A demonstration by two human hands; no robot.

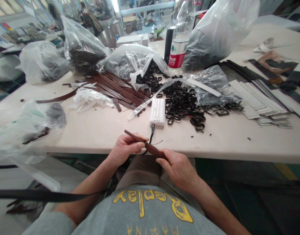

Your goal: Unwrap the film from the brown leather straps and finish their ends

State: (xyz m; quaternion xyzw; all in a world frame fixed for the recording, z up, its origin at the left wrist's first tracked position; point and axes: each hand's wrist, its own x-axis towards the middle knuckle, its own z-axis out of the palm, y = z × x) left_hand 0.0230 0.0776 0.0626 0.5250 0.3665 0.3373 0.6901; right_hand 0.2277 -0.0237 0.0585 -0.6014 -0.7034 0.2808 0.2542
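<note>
Both my hands hold a brown leather-like strap (153,150) just in front of the table edge, above my lap. My left hand (124,148) pinches its narrow end between thumb and fingers, and that end sticks up to the left. The wider part runs down to my right hand (179,166), whose thumb and fingers are closed on it. A thin dark thread or sliver juts out beside the strap. Beyond my hands lies a white power bank (157,112) with a black cable (152,132) running down behind the strap.
Brown strips (115,88) are heaped at centre left, and small black loops (181,101) at centre right. Plastic bags (83,49) stand behind, near a bottle (178,49). Flat pale strips (257,101) lie at right. Another plastic bag (42,120) hangs over the left edge.
</note>
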